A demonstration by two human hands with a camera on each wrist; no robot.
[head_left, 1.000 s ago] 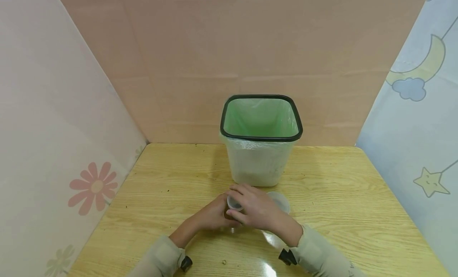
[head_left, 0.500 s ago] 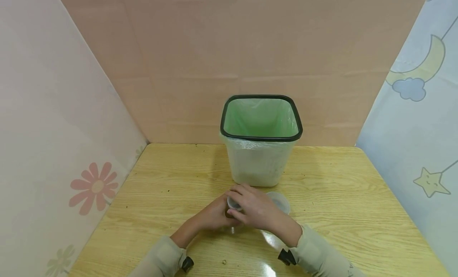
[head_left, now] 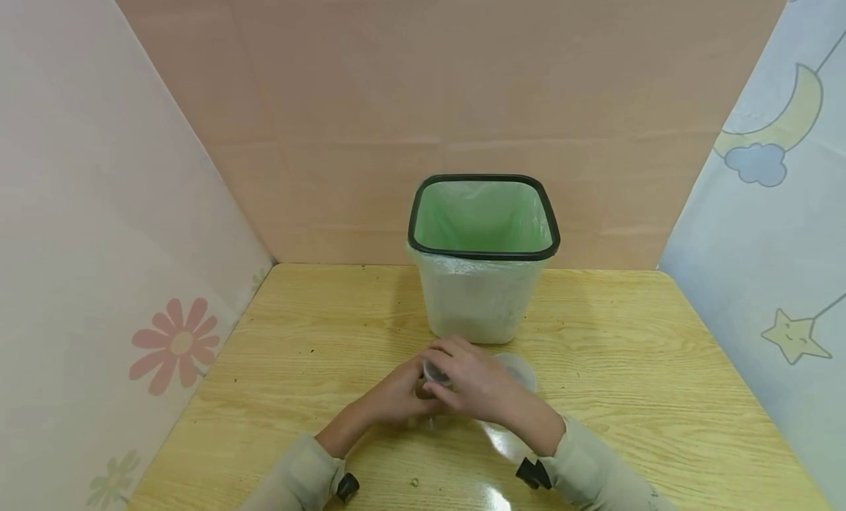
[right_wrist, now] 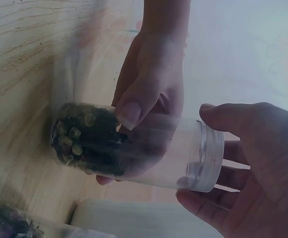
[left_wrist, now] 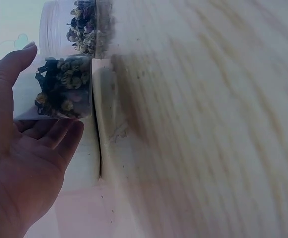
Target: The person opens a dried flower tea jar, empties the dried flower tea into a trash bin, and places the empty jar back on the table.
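My left hand (head_left: 394, 395) grips the body of a clear plastic jar (right_wrist: 151, 148) near the middle of the table. Dark leaves and small dried flower buds (left_wrist: 63, 85) fill the bottom of this jar; its upper part looks clear. My right hand (right_wrist: 260, 163) holds the translucent lid (right_wrist: 212, 159) at the top, thumb on one side and fingers on the other. Beside them stands a second clear jar (left_wrist: 79, 27) with similar dried flowers inside. In the head view its pale round top (head_left: 517, 371) shows just past my right hand (head_left: 485, 382).
A bin (head_left: 472, 298) with a black rim and a plastic liner stands behind the hands. The wooden table (head_left: 317, 320) is bounded by a plain back wall and patterned side walls.
My right hand has shifted and turned slightly to the right at the lid. My left hand stays round the jar, and the bin and second jar have not moved.
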